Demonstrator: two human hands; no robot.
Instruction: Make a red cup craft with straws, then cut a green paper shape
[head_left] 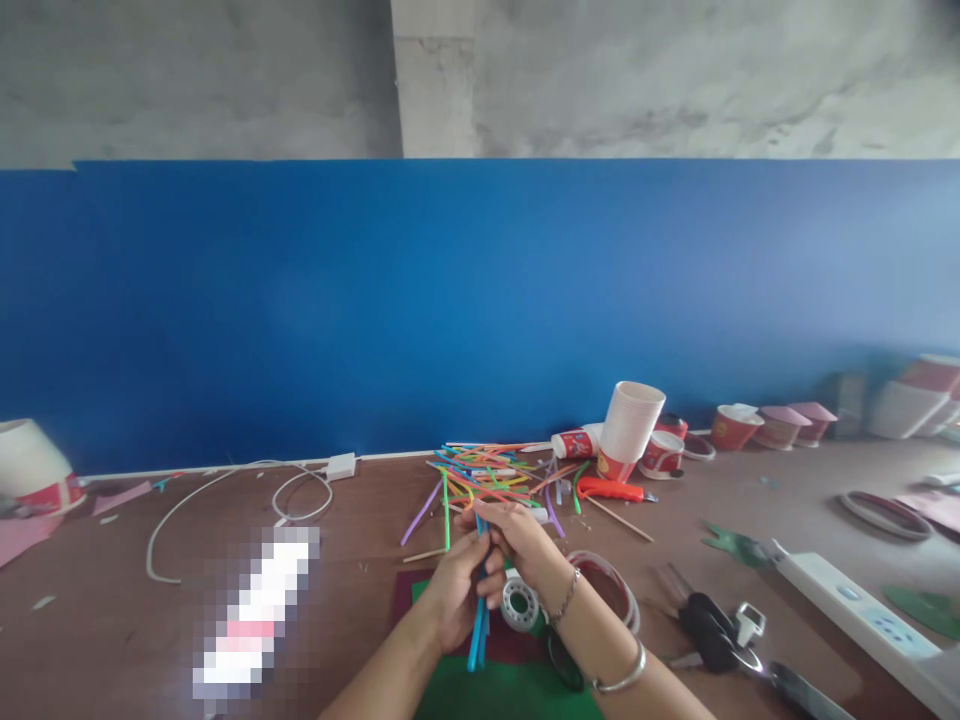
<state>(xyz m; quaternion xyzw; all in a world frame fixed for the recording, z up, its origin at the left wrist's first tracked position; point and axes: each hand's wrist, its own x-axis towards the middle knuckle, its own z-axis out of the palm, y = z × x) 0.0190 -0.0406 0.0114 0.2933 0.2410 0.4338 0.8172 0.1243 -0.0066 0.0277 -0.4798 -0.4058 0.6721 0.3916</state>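
Note:
Blue drinking straws [476, 640] are bundled together and point down toward me. My left hand [459, 590] is closed around their middle. Higher up, my right hand [517, 540] grips the upper part of the same bundle, its fingers meeting those of the left. How many straws there are is hidden by the fingers. A white tape roll [519, 600] lies just right of the bundle, under my right wrist. Beneath the hands are green sheets [465, 695] and a dark red sheet [405, 595]. Just beyond my fingers lies a pile of coloured straws [487, 470].
Stacked paper cups [630, 430] stand behind an orange utility knife [611, 489]. To the right lie keys [709, 630] and a white power strip [862, 620]. A white cable [161, 530] curls at left, near a pixelated bright object [259, 620]. A blue partition [450, 300] closes off the back.

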